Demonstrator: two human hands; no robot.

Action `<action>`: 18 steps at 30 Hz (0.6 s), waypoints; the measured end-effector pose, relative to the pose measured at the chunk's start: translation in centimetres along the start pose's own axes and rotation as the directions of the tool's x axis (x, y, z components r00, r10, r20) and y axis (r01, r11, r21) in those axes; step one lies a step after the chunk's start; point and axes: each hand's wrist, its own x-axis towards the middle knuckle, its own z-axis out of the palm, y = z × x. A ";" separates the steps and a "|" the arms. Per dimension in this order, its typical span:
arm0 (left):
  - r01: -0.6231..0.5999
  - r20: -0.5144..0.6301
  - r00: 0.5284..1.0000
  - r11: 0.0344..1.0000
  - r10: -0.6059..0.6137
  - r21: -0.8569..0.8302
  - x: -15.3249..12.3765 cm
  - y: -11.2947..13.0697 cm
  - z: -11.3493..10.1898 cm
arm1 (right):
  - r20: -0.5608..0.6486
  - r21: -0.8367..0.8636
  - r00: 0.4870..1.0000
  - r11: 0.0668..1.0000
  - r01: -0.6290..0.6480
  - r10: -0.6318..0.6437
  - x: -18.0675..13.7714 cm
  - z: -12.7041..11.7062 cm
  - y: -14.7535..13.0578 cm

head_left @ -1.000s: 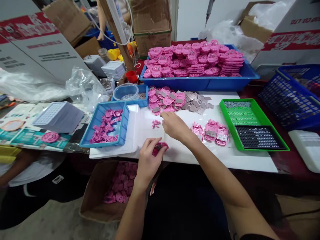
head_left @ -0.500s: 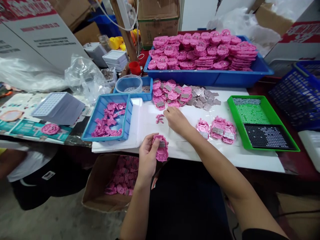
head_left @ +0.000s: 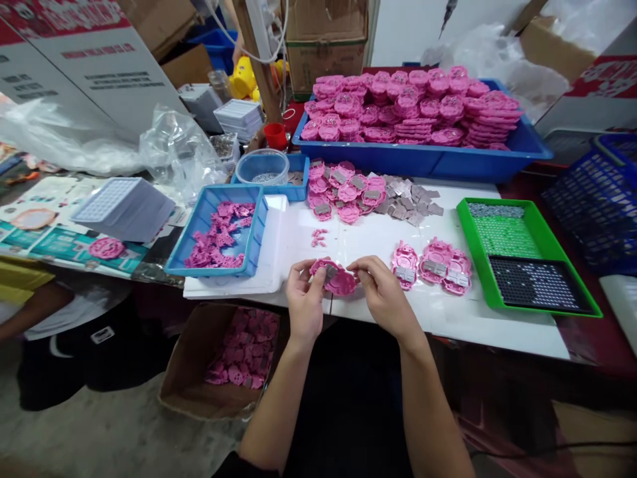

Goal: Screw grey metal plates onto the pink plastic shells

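Note:
My left hand (head_left: 304, 302) grips a pink plastic casing (head_left: 341, 281) with a grey metal plate (head_left: 329, 271) on it, thumb on top. The casing is tilted above the front of the white work surface. At its right end my right hand (head_left: 381, 285) has thumb and fingertips pinched together; whatever is between them is too small and covered to make out. Just beyond the hands lie several small pink plastic pieces (head_left: 318, 238). To the right, more pink casings with grey plates (head_left: 438, 265) rest on the white sheet (head_left: 358, 242).
Left stands a blue tray (head_left: 174, 262) of pink parts. At the back are piled pink casings (head_left: 343, 189), loose grey plates (head_left: 411, 199) and a big blue bin (head_left: 388, 158) of stacked casings. A green tray (head_left: 532, 226) sits right. Below is a cardboard box (head_left: 186, 378); a person (head_left: 54, 318) is at left.
My right hand has come back from the small pink pieces to the casing's right end. My left hand has turned the casing from upright to sideways and shifted it slightly right.

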 end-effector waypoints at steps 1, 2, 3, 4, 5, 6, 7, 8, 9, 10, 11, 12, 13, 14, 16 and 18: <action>-0.012 0.014 1.000 0.999 0.011 0.032 0.0 0.0 -0.1 | -0.025 -0.004 0.999 1.000 -0.022 0.022 -0.4 0.1 0.4; -0.026 0.040 0.999 0.996 0.023 0.080 -0.1 0.0 -0.3 | -0.051 -0.006 0.998 0.999 -0.043 0.043 -0.8 0.3 0.9; -0.040 0.082 0.996 0.989 0.029 0.143 -0.2 0.2 -0.6 | -0.075 -0.006 0.995 0.998 -0.060 0.059 -1.0 0.4 1.2; -0.060 0.140 0.990 0.973 0.029 0.222 -0.2 0.5 -1.0 | -0.095 -0.004 0.993 0.997 -0.072 0.071 -1.3 0.6 1.5; -0.089 0.218 0.976 0.945 0.019 0.316 -0.3 0.8 -1.5 | -0.108 -0.001 0.991 0.997 -0.081 0.080 -1.5 0.7 1.8; -0.134 0.307 0.952 0.901 0.001 0.412 -0.4 1.3 -1.9 | -0.119 0.006 0.989 0.996 -0.087 0.087 -1.7 0.8 1.9; -0.195 0.397 0.918 0.845 -0.022 0.498 -0.4 1.8 -2.4 | -0.131 0.017 0.987 0.996 -0.092 0.093 -1.9 0.9 2.0; -0.265 0.477 0.878 0.783 -0.046 0.563 -0.4 2.3 -2.7 | -0.143 0.030 0.985 0.995 -0.096 0.099 -2.0 0.9 2.0; -0.329 0.542 0.837 0.728 -0.070 0.601 -0.4 2.8 -3.0 | -0.152 0.043 0.983 0.994 -0.099 0.104 -2.2 0.9 2.0; -0.377 0.589 0.803 0.688 -0.091 0.620 -0.5 3.3 -3.2 | -0.158 0.057 0.981 0.993 -0.103 0.111 -2.3 0.8 2.0; -0.403 0.616 0.780 0.666 -0.110 0.628 -0.6 3.6 -3.2 | -0.161 0.074 0.980 0.991 -0.108 0.118 -2.3 0.7 1.9; -0.407 0.623 0.773 0.657 -0.123 0.635 -0.7 3.8 -3.3 | -0.163 0.093 0.978 0.989 -0.112 0.126 -2.4 0.4 1.8; -0.393 0.610 0.782 0.658 -0.129 0.642 -0.9 3.8 -3.3 | -0.162 0.110 0.977 0.987 -0.119 0.136 -2.5 0.2 1.7; -0.362 0.581 0.804 0.672 -0.126 0.646 -1.1 3.8 -3.3 | -0.160 0.122 0.977 0.985 -0.123 0.142 -2.6 -0.2 1.6; -0.241 0.496 0.858 0.750 -0.132 0.616 -1.7 3.5 -3.3 | -0.134 0.129 0.982 0.985 -0.116 0.134 -2.9 -0.9 1.2; -0.087 0.433 0.883 0.844 -0.180 0.528 -2.4 3.1 -3.1 | -0.074 0.106 0.993 0.991 -0.085 0.093 -3.2 -1.4 0.7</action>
